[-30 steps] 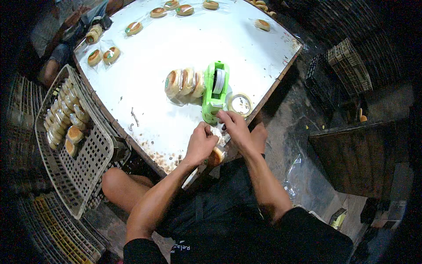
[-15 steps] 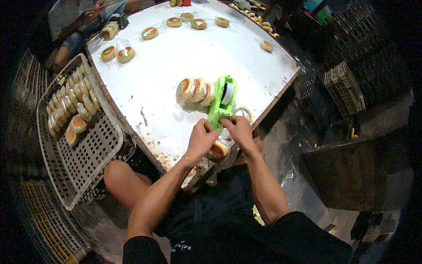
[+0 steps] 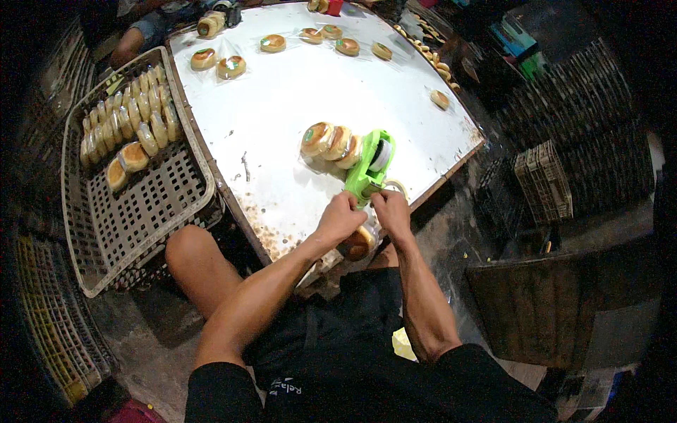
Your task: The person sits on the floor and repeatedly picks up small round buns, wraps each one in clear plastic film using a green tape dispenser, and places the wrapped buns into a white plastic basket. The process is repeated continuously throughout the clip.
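Your left hand (image 3: 343, 215) and right hand (image 3: 393, 213) are close together at the near end of the green tape holder (image 3: 367, 173). The fingers on both hands curl in, but I cannot tell if they pinch the clear bag (image 3: 372, 224). That bag has 1 round brown bun (image 3: 357, 243) in it, just below your hands, by the near edge of the white table (image 3: 282, 106). The tape holder leans a bit to the right and has a white roll in it. Just left of it, 3 bagged buns (image 3: 330, 143) lean in a row. On its right side, a roll of tape (image 3: 401, 186) is partly hidden. More buns (image 3: 272, 44) lie along the far side of the table. On your left, a plastic crate (image 3: 151, 204) holds rows of bagged buns.
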Demonstrator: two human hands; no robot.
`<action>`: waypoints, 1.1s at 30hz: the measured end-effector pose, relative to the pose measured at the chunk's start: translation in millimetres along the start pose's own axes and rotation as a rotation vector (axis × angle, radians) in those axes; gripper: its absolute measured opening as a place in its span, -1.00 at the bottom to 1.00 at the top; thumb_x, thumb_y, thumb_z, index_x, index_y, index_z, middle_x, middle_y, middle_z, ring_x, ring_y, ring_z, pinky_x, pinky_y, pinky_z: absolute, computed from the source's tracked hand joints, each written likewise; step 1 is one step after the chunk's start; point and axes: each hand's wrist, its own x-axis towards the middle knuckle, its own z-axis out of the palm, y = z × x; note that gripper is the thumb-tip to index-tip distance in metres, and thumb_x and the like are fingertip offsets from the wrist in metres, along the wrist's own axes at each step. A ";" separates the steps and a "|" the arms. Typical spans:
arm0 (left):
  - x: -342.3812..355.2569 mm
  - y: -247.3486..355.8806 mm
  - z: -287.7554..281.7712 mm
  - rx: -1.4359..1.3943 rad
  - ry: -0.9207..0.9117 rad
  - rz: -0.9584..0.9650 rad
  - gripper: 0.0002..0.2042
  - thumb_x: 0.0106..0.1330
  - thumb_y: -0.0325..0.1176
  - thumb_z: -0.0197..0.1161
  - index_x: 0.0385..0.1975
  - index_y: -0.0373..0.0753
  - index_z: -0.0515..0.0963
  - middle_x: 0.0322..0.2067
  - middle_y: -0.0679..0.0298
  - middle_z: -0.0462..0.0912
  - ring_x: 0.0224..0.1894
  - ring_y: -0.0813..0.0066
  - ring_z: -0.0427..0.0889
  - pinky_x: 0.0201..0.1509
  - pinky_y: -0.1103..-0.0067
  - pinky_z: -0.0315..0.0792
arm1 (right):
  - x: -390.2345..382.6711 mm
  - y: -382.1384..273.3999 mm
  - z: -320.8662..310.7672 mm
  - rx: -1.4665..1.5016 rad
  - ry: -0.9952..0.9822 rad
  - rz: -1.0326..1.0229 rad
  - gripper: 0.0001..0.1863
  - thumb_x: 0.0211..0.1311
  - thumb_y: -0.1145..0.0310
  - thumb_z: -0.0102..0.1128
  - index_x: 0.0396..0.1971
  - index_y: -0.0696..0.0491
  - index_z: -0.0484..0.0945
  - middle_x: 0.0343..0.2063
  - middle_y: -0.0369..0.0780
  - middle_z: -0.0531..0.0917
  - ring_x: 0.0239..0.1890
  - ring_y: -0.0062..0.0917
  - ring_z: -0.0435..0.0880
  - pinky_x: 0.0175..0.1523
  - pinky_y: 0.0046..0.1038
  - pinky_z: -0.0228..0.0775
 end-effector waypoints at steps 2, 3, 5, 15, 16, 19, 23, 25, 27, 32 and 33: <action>4.4 1.1 -2.0 -0.031 0.044 0.035 -0.76 0.03 -0.33 0.32 -0.43 -0.33 0.45 -0.56 0.24 0.51 -0.47 0.48 0.50 -0.39 0.48 0.39 | 9.5 13.4 8.2 0.307 -0.199 0.154 -0.64 0.29 0.18 0.14 -0.46 0.20 0.64 -0.65 -0.27 0.57 -0.60 -0.58 0.51 -0.45 -0.45 0.34; 5.2 2.4 -4.6 -0.009 0.063 0.024 -0.77 0.03 -0.33 0.32 -0.44 -0.33 0.45 -0.56 0.25 0.51 -0.47 0.48 0.50 -0.40 0.49 0.39 | 7.7 14.2 10.9 0.384 -0.273 0.242 -0.66 0.29 0.19 0.14 -0.46 0.19 0.64 -0.65 -0.28 0.56 -0.62 -0.58 0.51 -0.47 -0.45 0.33; 1.7 4.5 -7.0 -0.016 0.045 -0.013 -0.80 0.03 -0.37 0.32 -0.46 -0.32 0.45 -0.56 0.25 0.51 -0.48 0.50 0.47 -0.41 0.49 0.37 | 4.9 15.1 17.6 0.431 -0.345 0.340 -0.70 0.29 0.21 0.16 -0.47 0.14 0.62 -0.65 -0.31 0.54 -0.64 -0.59 0.47 -0.50 -0.46 0.30; -35.7 27.9 -14.0 0.173 -0.296 0.091 -0.74 0.01 -0.36 0.29 -0.50 -0.32 0.33 -0.57 0.22 0.42 -0.46 0.44 0.41 -0.39 0.44 0.31 | -30.9 -7.9 -2.7 0.895 -0.245 0.258 -0.72 0.33 0.20 0.23 -0.25 0.16 0.59 -0.47 -0.36 0.54 -0.46 -0.69 0.45 -0.33 -0.58 0.38; -39.5 25.6 -12.4 0.194 -0.307 0.081 -0.74 0.01 -0.36 0.29 -0.50 -0.31 0.33 -0.57 0.21 0.42 -0.47 0.44 0.41 -0.39 0.44 0.32 | -27.2 -12.4 -7.7 0.915 -0.239 0.255 -0.73 0.34 0.22 0.22 -0.24 0.15 0.60 -0.47 -0.34 0.56 -0.47 -0.69 0.48 -0.35 -0.58 0.38; -40.6 19.4 -8.2 0.189 -0.341 0.015 -0.75 0.00 -0.38 0.29 -0.49 -0.30 0.32 -0.57 0.20 0.42 -0.47 0.42 0.40 -0.38 0.43 0.33 | -15.6 -14.1 -6.4 1.026 -0.188 0.316 -0.73 0.38 0.23 0.17 -0.28 0.16 0.64 -0.47 -0.34 0.61 -0.49 -0.70 0.52 -0.35 -0.60 0.38; -39.6 18.8 -11.7 0.196 -0.360 0.024 -0.76 0.01 -0.41 0.27 -0.49 -0.28 0.29 -0.57 0.27 0.41 -0.45 0.51 0.37 -0.39 0.49 0.31 | -16.6 -23.1 -7.2 0.897 -0.122 0.284 -0.68 0.36 0.20 0.17 -0.36 0.19 0.68 -0.54 -0.34 0.62 -0.50 -0.68 0.52 -0.37 -0.55 0.36; -37.3 19.3 -18.9 0.115 -0.385 0.039 -0.76 0.02 -0.42 0.26 -0.50 -0.26 0.27 -0.56 0.32 0.40 -0.45 0.55 0.35 -0.39 0.51 0.30 | -19.3 -33.5 -19.8 0.754 -0.109 0.286 -0.67 0.33 0.20 0.19 -0.40 0.21 0.68 -0.57 -0.32 0.63 -0.52 -0.66 0.52 -0.38 -0.51 0.36; -34.8 21.0 -22.6 0.098 -0.332 0.025 -0.76 0.02 -0.43 0.25 -0.50 -0.25 0.25 -0.55 0.34 0.38 -0.44 0.59 0.32 -0.38 0.54 0.29 | -16.7 -32.0 -19.9 0.549 -0.038 0.204 -0.66 0.30 0.21 0.20 -0.41 0.23 0.68 -0.58 -0.30 0.64 -0.54 -0.63 0.52 -0.39 -0.49 0.36; -33.2 19.3 -24.1 -0.047 -0.251 0.077 -0.77 0.04 -0.50 0.21 -0.50 -0.22 0.23 -0.54 0.37 0.37 -0.42 0.63 0.33 -0.34 0.61 0.30 | -17.5 -8.5 -5.2 0.271 -0.187 0.116 -0.67 0.29 0.24 0.17 -0.43 0.24 0.68 -0.58 -0.26 0.66 -0.57 -0.59 0.54 -0.41 -0.47 0.36; -32.3 27.2 -25.8 -0.101 -0.207 0.118 -0.77 0.05 -0.51 0.20 -0.49 -0.21 0.22 -0.52 0.37 0.38 -0.41 0.63 0.34 -0.33 0.61 0.30 | -24.3 1.6 0.6 0.574 -0.344 0.232 -0.62 0.22 0.16 0.15 -0.33 0.23 0.68 -0.51 -0.15 0.69 -0.48 -0.40 0.66 -0.29 -0.32 0.50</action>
